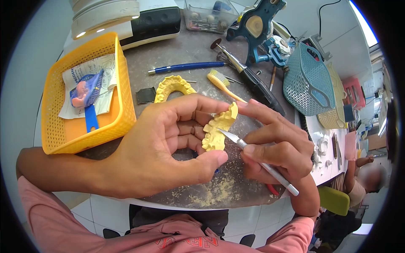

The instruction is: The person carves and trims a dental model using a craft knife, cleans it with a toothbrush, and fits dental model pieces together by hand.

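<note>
My left hand [168, 139] grips a yellow plaster dental model [219, 128] between thumb and fingers, its tooth side turned toward the palm. In my right hand [278, 147] is a silver craft knife [272, 173], held like a pen. The knife's blade tip touches or nearly touches the model's inner surface. My right index finger reaches to the model's upper end. Just beyond my left fingers, a second yellow dental model [174, 86], arch-shaped, lies on the table. Yellow shavings [213, 187] are scattered on the table below my hands.
At left stands a yellow basket [122, 84] holding papers and a blue impression tray [89, 95]. Behind the hands lie a blue pen [187, 67], a brush [221, 84] and a rotary handpiece [253, 80]. A blue-green basket [306, 80] and an articulator [257, 29] stand right. Another person sits far right.
</note>
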A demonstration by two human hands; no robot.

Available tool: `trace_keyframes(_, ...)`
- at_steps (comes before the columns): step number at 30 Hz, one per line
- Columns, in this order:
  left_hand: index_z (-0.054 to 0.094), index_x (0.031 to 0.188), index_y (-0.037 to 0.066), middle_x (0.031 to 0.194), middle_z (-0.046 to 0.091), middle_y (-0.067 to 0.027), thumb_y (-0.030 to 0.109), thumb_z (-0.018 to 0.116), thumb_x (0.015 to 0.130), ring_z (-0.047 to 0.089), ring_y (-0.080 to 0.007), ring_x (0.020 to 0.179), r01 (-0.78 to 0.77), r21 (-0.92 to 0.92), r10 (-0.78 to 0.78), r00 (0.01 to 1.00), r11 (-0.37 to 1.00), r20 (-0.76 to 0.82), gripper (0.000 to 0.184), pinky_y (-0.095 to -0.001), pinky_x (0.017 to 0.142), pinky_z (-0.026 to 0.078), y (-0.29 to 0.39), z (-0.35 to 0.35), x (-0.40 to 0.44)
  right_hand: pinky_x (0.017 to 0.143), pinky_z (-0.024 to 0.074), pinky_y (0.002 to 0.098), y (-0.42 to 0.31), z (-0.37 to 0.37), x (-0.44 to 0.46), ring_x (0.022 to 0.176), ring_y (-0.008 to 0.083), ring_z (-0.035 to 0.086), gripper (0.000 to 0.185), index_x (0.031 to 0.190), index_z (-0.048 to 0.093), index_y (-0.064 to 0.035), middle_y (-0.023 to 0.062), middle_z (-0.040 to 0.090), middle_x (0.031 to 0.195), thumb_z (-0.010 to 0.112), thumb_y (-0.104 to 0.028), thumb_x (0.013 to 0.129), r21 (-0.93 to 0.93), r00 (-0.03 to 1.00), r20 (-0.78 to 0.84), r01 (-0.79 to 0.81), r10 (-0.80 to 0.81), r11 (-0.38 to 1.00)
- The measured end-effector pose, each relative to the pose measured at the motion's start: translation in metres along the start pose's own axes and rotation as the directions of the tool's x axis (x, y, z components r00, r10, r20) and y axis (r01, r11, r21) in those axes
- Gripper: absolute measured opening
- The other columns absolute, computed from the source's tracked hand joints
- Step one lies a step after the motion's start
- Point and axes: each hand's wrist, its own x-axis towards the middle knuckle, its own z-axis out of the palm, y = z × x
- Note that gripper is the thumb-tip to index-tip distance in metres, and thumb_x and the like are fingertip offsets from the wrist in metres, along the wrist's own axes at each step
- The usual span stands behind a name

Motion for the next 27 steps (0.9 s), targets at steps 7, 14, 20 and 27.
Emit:
trace_keyframes(7,0.038,0.139,-0.005,0.122,0.053,-0.0105,0.008,0.070,0.084,0.058,-0.0129,0.108,0.035,-0.022,-0.036,0.999,0.999,-0.026,0.065,-0.0302,0.097,0.051,0.0011,0.0002,0.0002,0.087,0.0600,0.0495,0.0018,0.0008,0.0006,0.099,0.0378,0.071,0.020,0.078,0.064,-0.0014,0.0088,0.064,0.077,0.077,0.003,0.064,-0.002,1.000,-0.010,0.029,-0.029,1.000)
trace_keyframes(14,0.040,0.138,-0.005,0.120,0.055,-0.0118,0.021,0.071,0.085,0.059,-0.0131,0.106,0.026,-0.001,-0.026,1.000,1.000,-0.001,0.067,-0.0301,0.094,0.052,0.0025,-0.0014,-0.0001,0.087,0.0599,0.0493,0.0048,0.0006,-0.0017,0.099,0.0370,0.071,0.019,0.079,0.064,-0.0015,0.0094,0.065,0.077,0.077,0.001,0.065,0.005,0.999,-0.015,0.041,-0.041,0.999)
trace_keyframes(20,0.042,0.136,-0.005,0.117,0.057,-0.0113,0.021,0.070,0.084,0.060,-0.0134,0.107,0.058,0.006,-0.058,0.998,0.998,-0.016,0.065,-0.0298,0.091,0.054,0.0036,-0.0013,-0.0009,0.087,0.0573,0.0532,0.0054,-0.0039,-0.0003,0.097,0.0418,0.071,0.015,0.089,0.062,-0.0048,0.0116,0.066,0.078,0.075,-0.002,0.082,0.007,0.997,0.047,0.055,-0.055,0.998)
trace_keyframes(27,0.045,0.131,-0.003,0.115,0.057,-0.0100,0.022,0.071,0.083,0.061,-0.0126,0.103,0.103,0.001,-0.103,0.994,0.995,-0.045,0.060,-0.0283,0.086,0.056,0.0079,0.0007,-0.0019,0.088,0.0574,0.0530,0.0058,-0.0046,-0.0014,0.097,0.0411,0.071,0.017,0.090,0.061,-0.0055,0.0110,0.066,0.078,0.075,-0.004,0.081,0.005,0.996,0.049,0.069,-0.069,0.998)
